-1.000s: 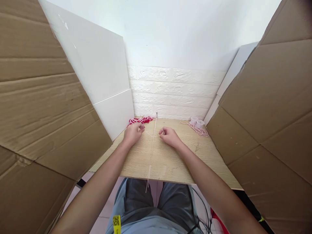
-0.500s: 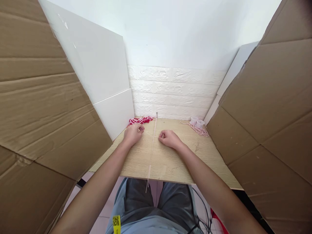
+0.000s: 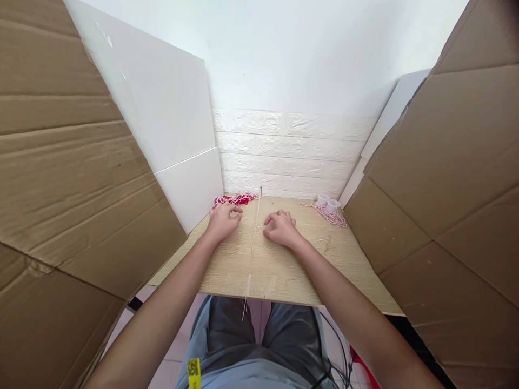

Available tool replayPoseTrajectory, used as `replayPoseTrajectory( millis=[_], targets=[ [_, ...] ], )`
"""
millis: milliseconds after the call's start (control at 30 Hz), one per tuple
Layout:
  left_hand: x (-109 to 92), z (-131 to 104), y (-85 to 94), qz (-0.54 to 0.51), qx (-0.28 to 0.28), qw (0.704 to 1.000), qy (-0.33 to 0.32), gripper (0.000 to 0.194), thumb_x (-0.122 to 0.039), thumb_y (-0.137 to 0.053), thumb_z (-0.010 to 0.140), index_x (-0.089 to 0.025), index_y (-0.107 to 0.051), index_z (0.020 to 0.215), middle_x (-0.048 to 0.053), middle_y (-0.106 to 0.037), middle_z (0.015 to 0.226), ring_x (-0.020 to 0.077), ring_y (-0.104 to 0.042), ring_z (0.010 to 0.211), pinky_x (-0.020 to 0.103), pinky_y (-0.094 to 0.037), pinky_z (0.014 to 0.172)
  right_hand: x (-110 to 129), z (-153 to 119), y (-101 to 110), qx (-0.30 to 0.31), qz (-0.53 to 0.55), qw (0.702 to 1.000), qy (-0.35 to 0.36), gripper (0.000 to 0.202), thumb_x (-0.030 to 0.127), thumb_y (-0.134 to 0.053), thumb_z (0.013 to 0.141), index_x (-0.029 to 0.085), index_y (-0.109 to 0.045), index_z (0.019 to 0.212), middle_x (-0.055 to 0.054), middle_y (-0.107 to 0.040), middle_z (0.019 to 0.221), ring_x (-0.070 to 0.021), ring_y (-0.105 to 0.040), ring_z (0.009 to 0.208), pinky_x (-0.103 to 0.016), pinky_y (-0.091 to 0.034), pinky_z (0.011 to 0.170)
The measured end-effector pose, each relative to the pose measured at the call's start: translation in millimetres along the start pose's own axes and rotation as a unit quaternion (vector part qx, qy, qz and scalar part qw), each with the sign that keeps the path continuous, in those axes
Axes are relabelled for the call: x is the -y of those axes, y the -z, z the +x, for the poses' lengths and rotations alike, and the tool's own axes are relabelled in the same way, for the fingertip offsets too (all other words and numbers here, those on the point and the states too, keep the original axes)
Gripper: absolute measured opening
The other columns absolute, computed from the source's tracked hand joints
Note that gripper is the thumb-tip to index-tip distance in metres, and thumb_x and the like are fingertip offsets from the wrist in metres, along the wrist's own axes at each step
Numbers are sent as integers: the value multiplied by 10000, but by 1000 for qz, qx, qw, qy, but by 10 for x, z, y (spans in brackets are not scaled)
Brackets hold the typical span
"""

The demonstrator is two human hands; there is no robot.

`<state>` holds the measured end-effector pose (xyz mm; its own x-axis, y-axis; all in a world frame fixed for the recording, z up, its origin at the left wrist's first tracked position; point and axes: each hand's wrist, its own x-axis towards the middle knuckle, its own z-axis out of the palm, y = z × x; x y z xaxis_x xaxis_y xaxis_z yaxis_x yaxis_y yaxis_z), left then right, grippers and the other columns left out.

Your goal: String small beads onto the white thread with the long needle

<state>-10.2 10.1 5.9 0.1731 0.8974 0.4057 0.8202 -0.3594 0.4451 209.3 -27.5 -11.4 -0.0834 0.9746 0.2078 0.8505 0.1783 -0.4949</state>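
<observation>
A pale string (image 3: 253, 243) runs straight from a small dark hook (image 3: 261, 188) at the wall to the table's front edge, where its loose ends hang over. To the left of it is my left hand (image 3: 224, 220), fingers parted and curved, holding nothing that I can see. My right hand (image 3: 280, 228) is on the other side, thumb and forefinger apart, also with nothing visible in it. Between the hands a thin, faint thread (image 3: 255, 225) crosses the string; its ends are too fine to make out.
Red and white cords (image 3: 239, 200) lie at the back left, just beyond my left hand. Two clear plastic cups (image 3: 327, 203) and a pink-white cord bundle (image 3: 333, 217) sit at the back right. Cardboard walls (image 3: 121, 205) flank the wooden table (image 3: 292, 281).
Both hands have gone from a pinch to parted fingers. The thin thread between them is slack near the string now. The long string and the cord bundles have stayed put.
</observation>
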Motion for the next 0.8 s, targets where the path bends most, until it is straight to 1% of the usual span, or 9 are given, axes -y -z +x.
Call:
replayPoseTrajectory(
  millis=[67, 133, 200, 300, 433, 500, 600, 700, 800],
  targets=[
    [-30, -13, -9, -48, 51, 997, -37, 239, -375, -576, 796, -232, -729, 911, 46, -691, 1077, 256, -570, 1072, 399, -413, 961, 19, -7, -42, -5, 9, 1000, -4, 187, 336, -656, 755, 243, -683, 914, -87, -561, 1132, -279, -436, 1147, -427, -326, 940],
    [-50, -31, -21, -62, 97, 990, -78, 246, -398, -603, 775, -227, -740, 887, 45, -697, 1035, 249, -582, 1045, 368, -435, 929, 35, -8, -81, -3, 13, 1000, -8, 163, 358, -640, 782, 238, -691, 881, -86, -564, 1122, -275, -437, 1141, -429, -324, 940],
    [-61, -49, -33, -57, 119, 985, -107, 222, -392, -616, 766, -227, -744, 840, 43, -697, 985, 243, -590, 1019, 350, -449, 890, 42, -4, -107, 1, 16, 1000, -7, 148, 354, -625, 804, 234, -698, 850, -84, -571, 1110, -268, -443, 1136, -421, -327, 934],
    [-63, -57, -45, -52, 128, 983, -124, 194, -368, -607, 776, -224, -738, 783, 40, -694, 935, 221, -606, 945, 328, -462, 829, 39, 6, -111, 3, 21, 1000, 0, 132, 334, -621, 809, 237, -709, 822, -76, -589, 1097, -261, -456, 1128, -409, -336, 920],
    [-46, -43, -42, -48, 130, 984, -114, 200, -360, -601, 774, -212, -736, 768, 45, -694, 897, 203, -614, 849, 315, -473, 770, 24, 18, -79, 7, 19, 1000, -6, 108, 325, -645, 784, 250, -719, 803, -64, -607, 1079, -266, -472, 1118, -412, -341, 920],
    [-44, -42, -41, -54, 131, 983, -115, 202, -363, -607, 770, -214, -741, 800, 46, -696, 911, 206, -616, 862, 313, -477, 776, 21, 20, -65, 8, 17, 1000, -8, 103, 323, -651, 777, 252, -722, 800, -63, -611, 1075, -267, -477, 1116, -415, -343, 924],
    [-52, -53, -45, -59, 134, 981, -124, 194, -362, -631, 755, -226, -747, 832, 46, -693, 936, 217, -613, 919, 323, -477, 825, 26, 19, -52, 10, 19, 1000, -5, 112, 337, -655, 778, 253, -724, 803, -64, -613, 1077, -270, -483, 1115, -418, -348, 922],
    [-57, -57, -47, -55, 141, 981, -123, 172, -358, -635, 755, -225, -741, 779, 51, -685, 922, 223, -612, 939, 335, -476, 853, 33, 16, -35, 14, 20, 1000, -1, 122, 343, -653, 782, 252, -729, 811, -67, -620, 1079, -273, -484, 1118, -417, -351, 921],
    [-48, -44, -30, -50, 138, 983, -106, 161, -347, -639, 743, -218, -734, 756, 53, -683, 927, 225, -612, 929, 341, -478, 846, 26, 21, -3, 19, 15, 1000, 0, 122, 330, -649, 781, 254, -739, 814, -68, -636, 1069, -272, -487, 1121, -411, -349, 925]
  ],
)
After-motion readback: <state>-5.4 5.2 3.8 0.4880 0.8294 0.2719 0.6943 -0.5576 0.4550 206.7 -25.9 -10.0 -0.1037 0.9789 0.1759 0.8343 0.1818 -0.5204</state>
